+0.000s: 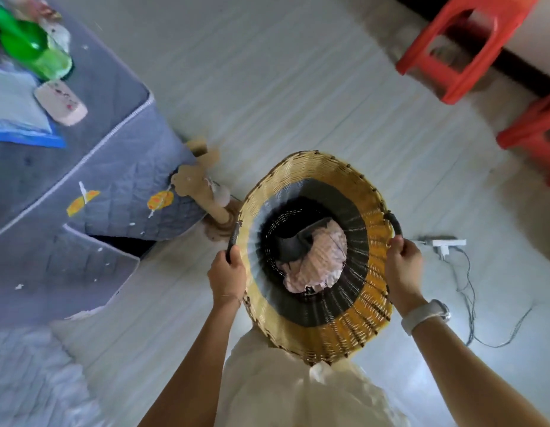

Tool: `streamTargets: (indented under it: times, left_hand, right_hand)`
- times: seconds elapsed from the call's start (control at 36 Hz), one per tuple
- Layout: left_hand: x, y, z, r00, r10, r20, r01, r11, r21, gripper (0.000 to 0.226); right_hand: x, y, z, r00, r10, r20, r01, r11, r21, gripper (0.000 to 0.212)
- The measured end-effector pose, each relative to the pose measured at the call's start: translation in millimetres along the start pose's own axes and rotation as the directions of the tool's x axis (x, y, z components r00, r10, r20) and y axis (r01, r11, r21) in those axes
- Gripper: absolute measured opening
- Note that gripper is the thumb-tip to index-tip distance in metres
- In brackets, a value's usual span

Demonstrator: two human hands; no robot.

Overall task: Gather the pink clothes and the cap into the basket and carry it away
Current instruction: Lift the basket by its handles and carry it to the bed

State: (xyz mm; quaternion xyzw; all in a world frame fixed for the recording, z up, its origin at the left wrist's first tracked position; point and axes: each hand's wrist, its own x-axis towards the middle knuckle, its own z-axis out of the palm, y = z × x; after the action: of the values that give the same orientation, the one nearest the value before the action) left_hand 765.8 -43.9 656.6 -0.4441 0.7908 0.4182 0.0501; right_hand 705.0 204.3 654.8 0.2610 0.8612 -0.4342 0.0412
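I look down into a round woven basket (369, 306) with yellow and black bands, held up in front of my body above the floor. Pink clothes (320, 263) lie bunched at its bottom, with a dark grey cap (293, 246) lying on them on their left. My left hand (227, 272) is closed around the dark handle on the basket's left rim. My right hand (403, 263), with a white watch at the wrist, grips the handle on the right rim.
A bed with a grey-blue quilted cover (83, 167) fills the left, with a green bottle (30, 47) and a pink case (60, 101) on it. Two red plastic stools (464, 44) stand at the far right. A white power strip with cables (446, 243) lies on the floor right of the basket.
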Motion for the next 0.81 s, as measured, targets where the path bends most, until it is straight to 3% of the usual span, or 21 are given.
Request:
streamTargets:
  times: [0.22, 0.39, 0.5, 0.81]
  left_hand:
    - [132.4, 102.6, -7.3, 0.998, -0.055, 0.029, 0.055, 0.998, -0.019, 0.044]
    - [200.6, 199.0, -25.2, 0.998, 0.000, -0.058, 0.001, 1.000, 0.022, 0.047]
    - [259.1, 250.9, -22.1, 0.997, 0.014, -0.073, -0.019, 0.997, -0.074, 0.047]
    - [394.7, 393.7, 14.0, 0.983, 0.010, -0.181, -0.031, 0.993, -0.114, 0.034]
  right_hand:
    - [104.4, -134.2, 53.2, 0.992, -0.122, -0.027, 0.120, 0.990, -0.071, 0.035]
    - [172.0, -216.1, 72.5, 0.984, -0.159, -0.076, 0.155, 0.986, -0.057, 0.041]
    - [226.0, -265.6, 87.6, 0.975, -0.191, -0.114, 0.188, 0.981, -0.042, 0.040]
    - [410.2, -382.1, 164.0, 0.974, -0.227, -0.007, 0.227, 0.973, 0.043, 0.041]
